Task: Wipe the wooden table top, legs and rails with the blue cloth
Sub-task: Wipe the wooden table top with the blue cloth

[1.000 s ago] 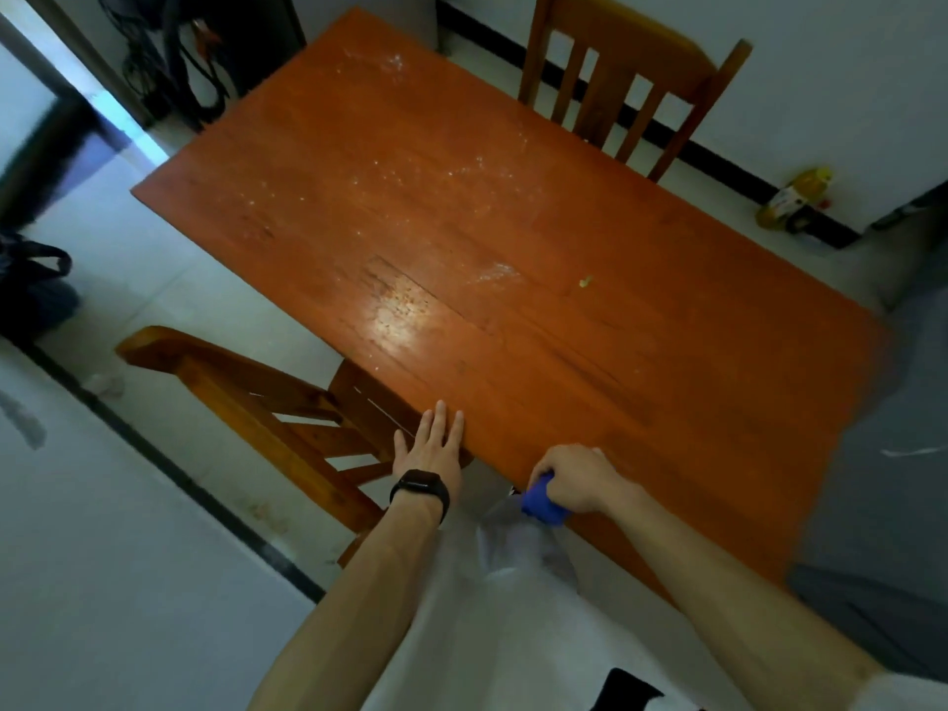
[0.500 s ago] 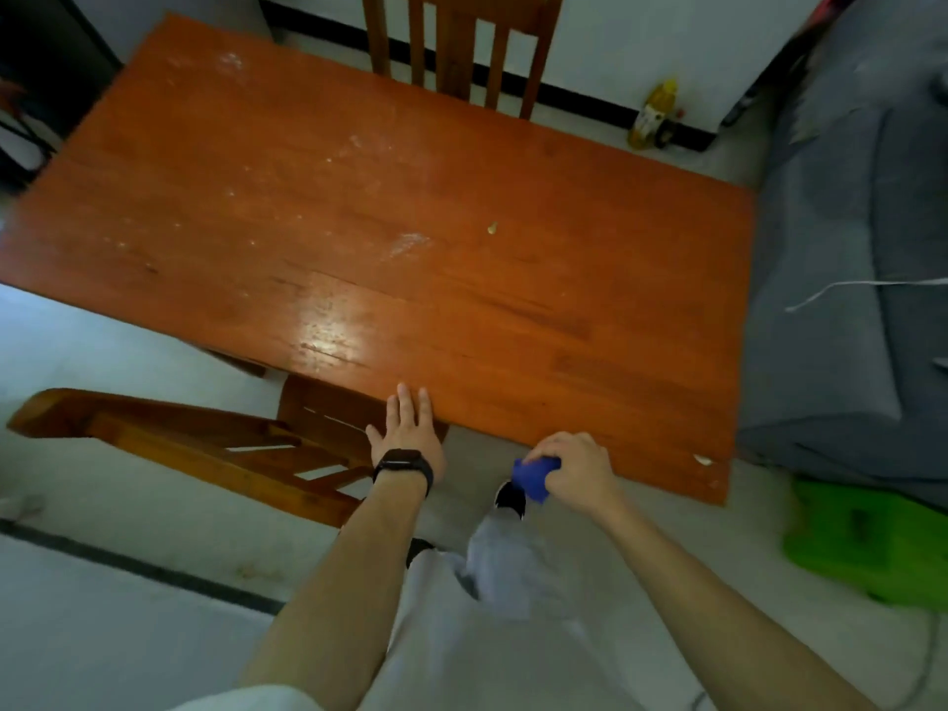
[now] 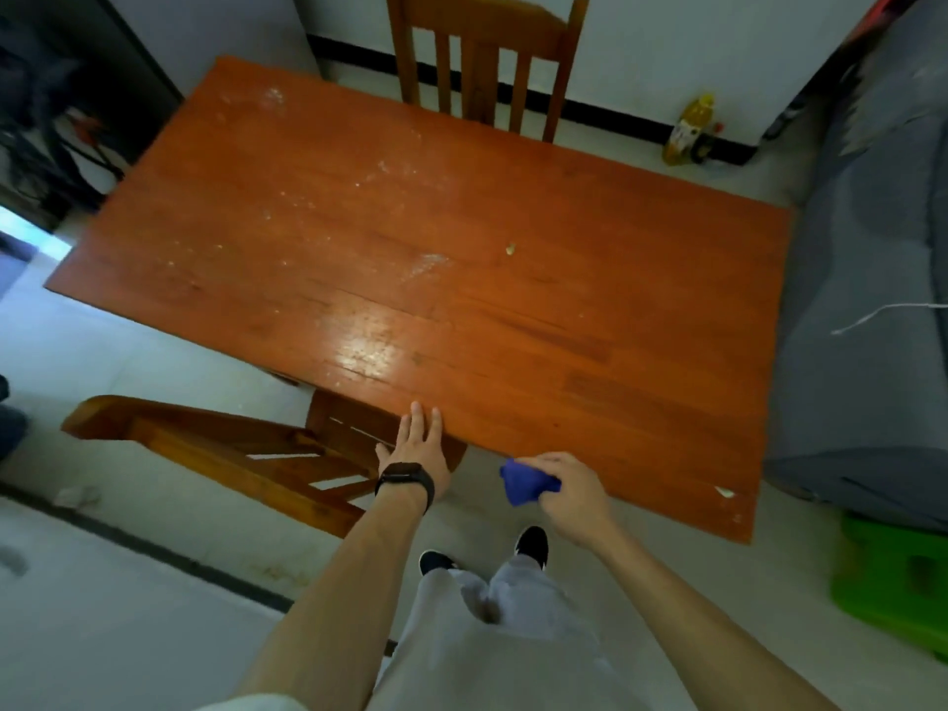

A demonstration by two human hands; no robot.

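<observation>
The wooden table (image 3: 513,310) fills the middle of the view, orange-brown, with white dusty smears and a small crumb (image 3: 510,249) on its top. My left hand (image 3: 418,446), with a black watch on the wrist, lies flat with fingers apart on the table's near edge. My right hand (image 3: 569,492) is just in front of that edge, closed on the bunched blue cloth (image 3: 526,484), which sticks out to the left of the fist. The table's legs and rails are hidden under the top.
One wooden chair (image 3: 487,59) stands at the far side, another chair (image 3: 231,449) is pushed under the near left. A grey sofa (image 3: 867,325) lies along the right, a green stool (image 3: 897,577) near it, a yellow bottle (image 3: 687,128) by the wall.
The view has swung right and pulled back, showing the whole table. My right hand with the cloth has come off the near edge slightly. My left hand stays on the edge.
</observation>
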